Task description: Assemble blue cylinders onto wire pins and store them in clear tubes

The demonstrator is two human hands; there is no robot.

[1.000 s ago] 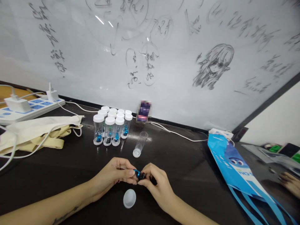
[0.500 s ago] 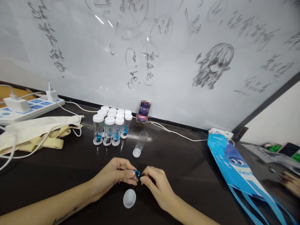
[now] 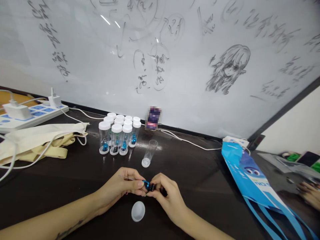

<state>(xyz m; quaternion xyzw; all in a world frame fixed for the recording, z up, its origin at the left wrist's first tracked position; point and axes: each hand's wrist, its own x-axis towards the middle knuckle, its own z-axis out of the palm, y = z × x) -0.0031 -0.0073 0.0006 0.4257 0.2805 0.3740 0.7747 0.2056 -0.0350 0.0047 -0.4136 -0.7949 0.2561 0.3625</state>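
Low in the middle of the view, my left hand (image 3: 130,182) pinches a small blue frame-like part (image 3: 146,184) between thumb and fingers. My right hand (image 3: 166,190) is closed on a small black part (image 3: 151,187), which touches the right side of the blue one. Just below the hands a white round cap (image 3: 138,211) lies on the dark table. Beyond them an uncapped clear tube (image 3: 150,151) lies on its side, its white base toward me.
Several upright capped tubes (image 3: 116,138) stand behind at left. A power strip (image 3: 37,113) and cream cloth bag (image 3: 42,141) are far left. A phone (image 3: 153,118) leans on the whiteboard (image 3: 185,73). At right lie a blue bag (image 3: 250,173) and another person's hand (image 3: 310,195).
The black part has come into clearer view and now meets the blue part. My right hand has shifted slightly left and its fingers have turned a little.
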